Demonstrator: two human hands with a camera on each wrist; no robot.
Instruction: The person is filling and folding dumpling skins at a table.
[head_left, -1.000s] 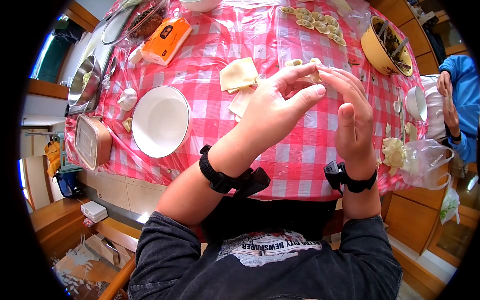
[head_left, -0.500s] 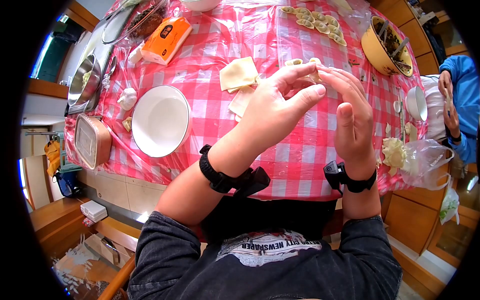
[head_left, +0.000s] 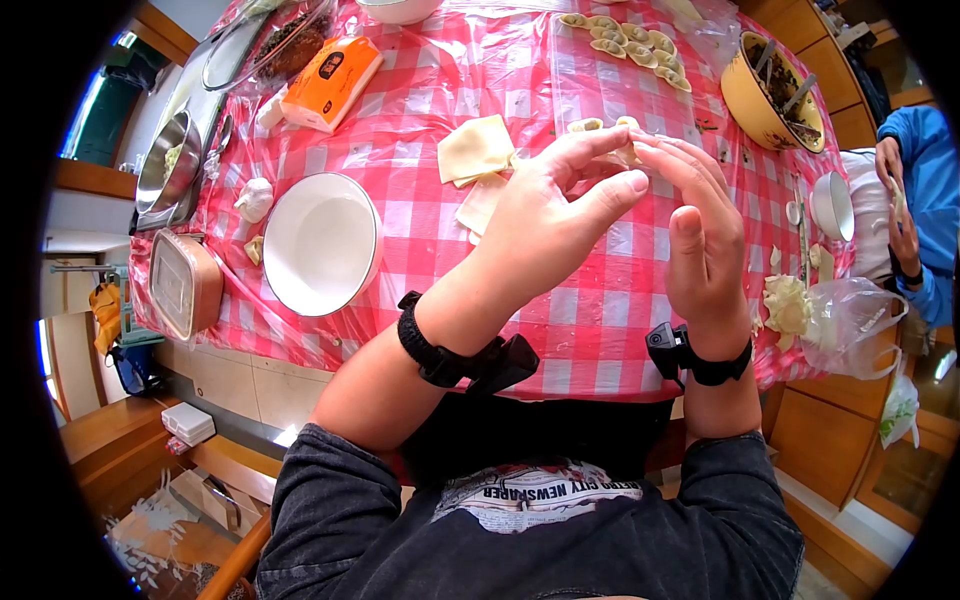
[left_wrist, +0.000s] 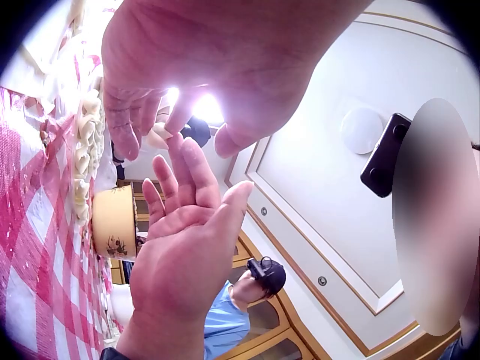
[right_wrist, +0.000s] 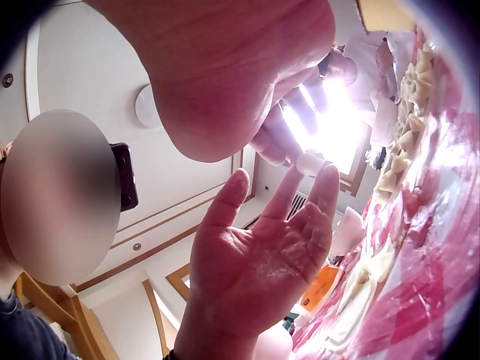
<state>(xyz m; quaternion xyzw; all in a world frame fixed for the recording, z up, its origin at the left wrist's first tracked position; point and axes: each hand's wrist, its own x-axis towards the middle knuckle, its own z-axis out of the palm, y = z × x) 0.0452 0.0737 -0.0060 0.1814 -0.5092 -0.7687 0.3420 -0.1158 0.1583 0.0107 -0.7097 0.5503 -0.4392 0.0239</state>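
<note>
A small folded wonton point(head_left: 628, 152) sits at the fingertips of both hands, above the table's far middle; fingers partly cover it. My left hand point(head_left: 560, 210) reaches in from the left, its fingertips on the pale dough point(right_wrist: 309, 163) and its thumb held apart. From the right, my right hand point(head_left: 708, 240) meets it with long, nearly straight fingers, thumb raised away from the dough. White flour marks the left palm in the right wrist view. Square wrappers point(head_left: 476, 150) lie just left of the left hand. Beyond the fingers, another wonton point(head_left: 586, 125) rests on the table.
Rows of wontons point(head_left: 640, 45) lie at the back. A yellow bowl of filling point(head_left: 740, 95) with utensils stands back right. At left are a white bowl point(head_left: 322, 245), garlic point(head_left: 254, 199), a lidded container point(head_left: 186, 285) and an orange tissue pack point(head_left: 330, 82). Another person point(head_left: 925, 200) is at right.
Both hands and the wonton stay almost where they were. The view shifts very slightly, and the other person's hands at the right move a little.
</note>
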